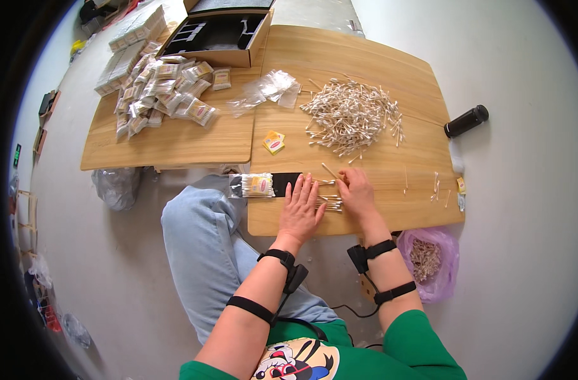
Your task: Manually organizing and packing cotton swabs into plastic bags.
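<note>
Wooden tabletop (339, 50) bears heaped cotton swabs (352, 117) — grey floor (523, 221) around.

Overall light: bright, soft and even; its direction is hard to tell.
Floor (529, 253): pale grey, washed nearly white toward the upper right.
Tabletop (194, 145): evenly lit, with dimmer shade under its near edge.
Clear bags (279, 85): small whitish glints.
Cotton swabs (352, 117): distinct at the pile's rim, merging within it.
Left-edge clutter (38, 285): small, soft, squeezed.
Distortion: straight edges bow outward; black corners round the view.
Far left border: thin red line.
</note>
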A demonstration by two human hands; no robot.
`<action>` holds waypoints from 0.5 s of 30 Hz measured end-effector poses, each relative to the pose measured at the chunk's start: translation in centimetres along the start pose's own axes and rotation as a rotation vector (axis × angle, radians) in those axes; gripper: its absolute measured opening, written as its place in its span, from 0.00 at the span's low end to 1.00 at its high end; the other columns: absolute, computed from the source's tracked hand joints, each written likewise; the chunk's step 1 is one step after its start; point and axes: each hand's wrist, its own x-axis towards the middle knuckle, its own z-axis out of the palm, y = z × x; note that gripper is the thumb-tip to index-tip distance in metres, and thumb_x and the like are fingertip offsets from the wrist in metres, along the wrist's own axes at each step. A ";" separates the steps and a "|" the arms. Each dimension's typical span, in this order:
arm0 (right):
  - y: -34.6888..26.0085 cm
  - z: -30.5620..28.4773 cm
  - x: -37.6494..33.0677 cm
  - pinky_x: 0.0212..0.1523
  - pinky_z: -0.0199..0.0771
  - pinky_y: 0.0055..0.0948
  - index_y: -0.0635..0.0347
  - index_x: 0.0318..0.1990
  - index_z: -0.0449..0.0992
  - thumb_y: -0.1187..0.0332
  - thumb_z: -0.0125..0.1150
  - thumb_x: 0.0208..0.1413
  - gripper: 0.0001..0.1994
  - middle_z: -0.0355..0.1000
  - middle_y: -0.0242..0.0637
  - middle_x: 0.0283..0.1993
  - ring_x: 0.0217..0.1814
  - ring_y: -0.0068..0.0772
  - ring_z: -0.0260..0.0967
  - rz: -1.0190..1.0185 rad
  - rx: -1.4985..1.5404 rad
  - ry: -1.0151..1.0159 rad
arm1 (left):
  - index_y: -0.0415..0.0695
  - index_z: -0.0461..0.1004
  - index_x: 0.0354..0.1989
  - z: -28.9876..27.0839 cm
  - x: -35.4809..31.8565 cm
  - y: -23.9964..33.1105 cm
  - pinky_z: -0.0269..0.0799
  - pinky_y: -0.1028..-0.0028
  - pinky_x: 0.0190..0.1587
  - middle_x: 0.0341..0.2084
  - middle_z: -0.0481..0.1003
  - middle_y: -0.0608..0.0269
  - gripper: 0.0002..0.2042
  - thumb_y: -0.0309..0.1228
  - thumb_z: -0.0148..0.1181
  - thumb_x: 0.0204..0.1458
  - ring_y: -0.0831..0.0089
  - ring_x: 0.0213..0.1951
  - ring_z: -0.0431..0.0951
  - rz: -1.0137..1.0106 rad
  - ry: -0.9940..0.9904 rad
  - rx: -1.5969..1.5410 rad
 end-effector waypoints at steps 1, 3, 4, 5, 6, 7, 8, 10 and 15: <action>-0.2 0.4 0.3 0.41 0.71 0.41 0.56 0.34 0.77 0.72 0.61 0.53 0.03 0.71 0.39 0.36 0.40 0.45 0.70 -0.025 -0.020 -0.020 | 0.42 0.60 0.67 0.0 0.0 0.1 0.39 0.54 0.72 0.70 0.54 0.54 0.31 0.47 0.52 0.60 0.59 0.73 0.49 -0.001 0.002 0.003; -0.1 0.8 0.6 0.41 0.71 0.41 0.55 0.35 0.77 0.72 0.61 0.52 0.03 0.71 0.39 0.35 0.40 0.45 0.70 -0.051 -0.039 -0.038 | 0.42 0.61 0.66 0.2 0.1 0.2 0.40 0.54 0.72 0.70 0.55 0.54 0.29 0.46 0.52 0.60 0.60 0.72 0.49 0.005 0.012 -0.008; 0.2 0.9 0.7 0.41 0.71 0.41 0.55 0.35 0.77 0.73 0.61 0.52 0.04 0.71 0.39 0.34 0.40 0.45 0.70 -0.068 -0.035 -0.036 | 0.42 0.61 0.66 0.3 0.1 0.2 0.40 0.54 0.72 0.70 0.55 0.54 0.29 0.46 0.52 0.60 0.60 0.72 0.49 0.007 0.012 -0.007; 0.7 0.9 0.7 0.40 0.71 0.41 0.55 0.35 0.77 0.74 0.61 0.51 0.04 0.71 0.39 0.34 0.39 0.45 0.70 -0.083 -0.034 -0.033 | 0.42 0.60 0.67 0.4 0.2 0.4 0.40 0.54 0.72 0.70 0.54 0.54 0.30 0.46 0.52 0.60 0.59 0.72 0.49 0.006 0.011 -0.011; 0.5 0.9 0.5 0.40 0.71 0.41 0.55 0.35 0.77 0.74 0.61 0.51 0.04 0.71 0.39 0.34 0.39 0.45 0.70 -0.081 -0.028 -0.036 | 0.42 0.59 0.67 0.3 0.1 0.3 0.40 0.54 0.72 0.70 0.54 0.54 0.30 0.46 0.52 0.60 0.59 0.72 0.50 0.000 0.006 -0.010; 0.4 0.7 0.2 0.40 0.71 0.41 0.55 0.35 0.77 0.74 0.61 0.51 0.04 0.71 0.39 0.34 0.39 0.45 0.70 -0.088 -0.003 -0.078 | 0.42 0.59 0.67 0.2 0.0 0.2 0.40 0.54 0.72 0.70 0.54 0.54 0.30 0.46 0.52 0.60 0.59 0.72 0.50 -0.002 0.002 -0.007; 0.3 0.7 -0.2 0.40 0.71 0.41 0.55 0.34 0.77 0.74 0.62 0.50 0.04 0.71 0.39 0.33 0.39 0.45 0.70 -0.094 0.021 -0.120 | 0.42 0.58 0.68 0.1 -0.1 0.1 0.40 0.54 0.72 0.70 0.54 0.54 0.31 0.45 0.52 0.60 0.59 0.72 0.50 -0.007 0.002 -0.017; -0.5 0.3 -0.5 0.40 0.71 0.41 0.56 0.33 0.77 0.73 0.62 0.50 0.04 0.71 0.39 0.33 0.39 0.45 0.70 -0.014 0.115 -0.110 | 0.42 0.56 0.69 0.0 -0.1 0.1 0.40 0.54 0.72 0.70 0.54 0.53 0.31 0.44 0.53 0.60 0.59 0.72 0.50 -0.016 -0.001 -0.029; -2.2 0.8 -0.2 0.40 0.70 0.41 0.56 0.31 0.76 0.71 0.64 0.49 0.03 0.71 0.38 0.33 0.39 0.44 0.70 -0.067 0.039 -0.056 | 0.41 0.53 0.70 0.0 -0.1 0.0 0.41 0.54 0.72 0.70 0.53 0.52 0.31 0.36 0.52 0.59 0.58 0.72 0.49 -0.045 0.041 -0.071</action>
